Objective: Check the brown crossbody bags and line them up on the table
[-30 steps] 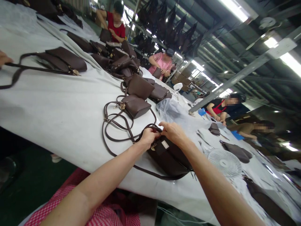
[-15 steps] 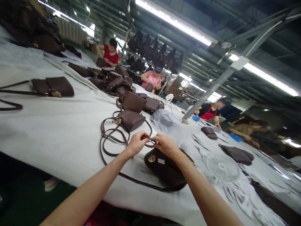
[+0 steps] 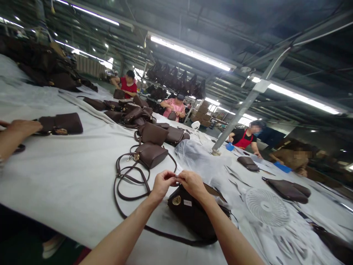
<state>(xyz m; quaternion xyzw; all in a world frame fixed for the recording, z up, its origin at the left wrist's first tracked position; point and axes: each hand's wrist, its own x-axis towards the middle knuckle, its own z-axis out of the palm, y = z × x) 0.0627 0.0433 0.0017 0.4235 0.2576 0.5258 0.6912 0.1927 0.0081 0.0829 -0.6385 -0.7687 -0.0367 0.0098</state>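
Observation:
My left hand [image 3: 161, 187] and my right hand [image 3: 192, 186] meet at the upper left corner of a dark brown handbag [image 3: 190, 221]. Thumbs and fingertips are pinched together, closed on a thin, dark end of the bag's strap [image 3: 165, 235]; the exact fitting between them is too small to make out. A round gold emblem [image 3: 176, 200] and a small pale label [image 3: 188, 202] show on the bag's front. My right forearm hides part of the bag, whose top gapes at the right. Strap loops lie left of my hands, beside another brown bag [image 3: 152, 154].
Several brown bags [image 3: 132, 114] are heaped farther back on the white-covered table [image 3: 68, 176]. Clear plastic [image 3: 193, 154] lies behind my hands, a white fan [image 3: 267, 207] to the right. At left, another person's hand [image 3: 23, 129] reaches to a bag [image 3: 68, 123].
My view has tilted up slightly. My fingertips have drawn closer together at the strap end. Another person's arm has come in from the left to the bag lying there.

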